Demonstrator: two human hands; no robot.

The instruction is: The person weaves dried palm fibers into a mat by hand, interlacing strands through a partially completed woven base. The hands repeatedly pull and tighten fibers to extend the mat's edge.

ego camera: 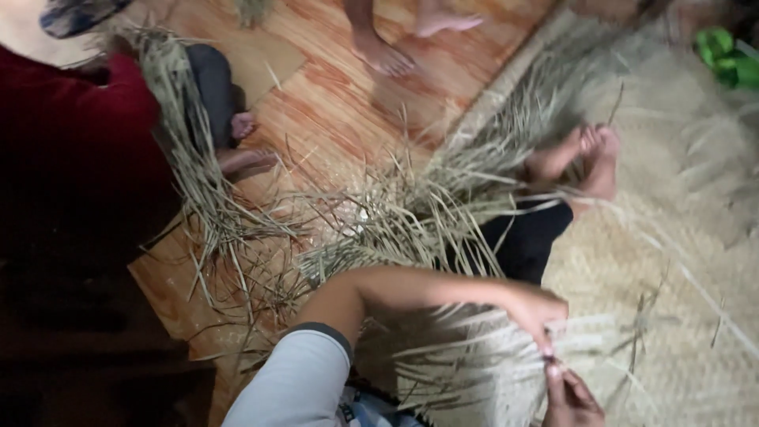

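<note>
Your left hand (538, 310) pinches dried straw strips (474, 348) at 5 o'clock on the woven mat (680, 340), your right hand (571, 399) closes on them just below; brittle strands could snap or slip if you pull hard.

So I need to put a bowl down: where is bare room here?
Bare wooden floor lies between the standing bare feet and the strand pile. The woven mat right of the hands is fairly bare. The middle is crowded.

Bare feet (379, 49) on orange wood-patterned floor (332, 111), green object (726, 57), red sleeve (71, 150).
</note>
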